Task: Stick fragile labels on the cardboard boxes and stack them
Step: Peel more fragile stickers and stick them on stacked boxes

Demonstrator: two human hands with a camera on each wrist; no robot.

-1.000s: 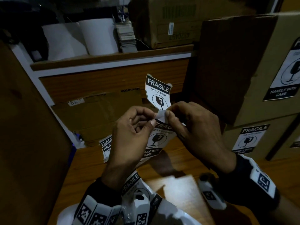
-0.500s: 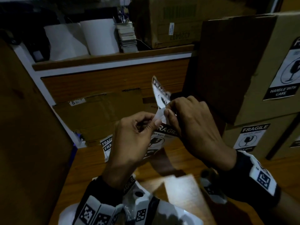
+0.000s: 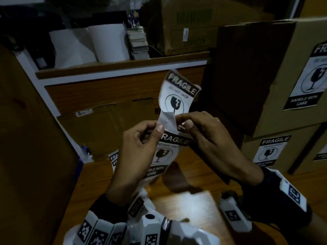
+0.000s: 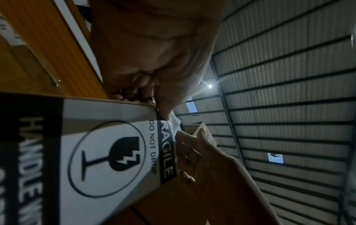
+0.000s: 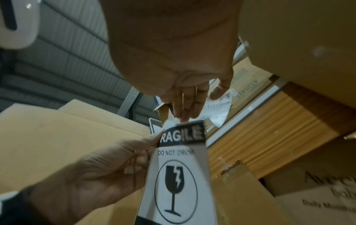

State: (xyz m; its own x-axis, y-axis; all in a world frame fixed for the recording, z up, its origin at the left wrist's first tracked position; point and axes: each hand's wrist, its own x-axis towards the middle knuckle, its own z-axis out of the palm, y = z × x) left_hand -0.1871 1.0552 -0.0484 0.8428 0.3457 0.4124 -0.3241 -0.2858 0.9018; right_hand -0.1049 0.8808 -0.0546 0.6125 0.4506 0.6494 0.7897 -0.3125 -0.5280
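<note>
Head view shows left hand [image 3: 136, 149] and right hand [image 3: 208, 138] both pinching a fragile label [image 3: 178, 96] above the surface [image 3: 194, 202], peeling its backing; next, press it onto a cardboard box [image 3: 276, 152]

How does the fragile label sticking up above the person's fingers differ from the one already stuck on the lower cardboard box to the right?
The curled black-and-white fragile label is loose, pinched at its lower end by the left hand and right hand; the box's label lies flat against the lower cardboard box. The held one bends and tilts; the stuck one sits straight. Both show FRAGILE and a broken glass.
</note>
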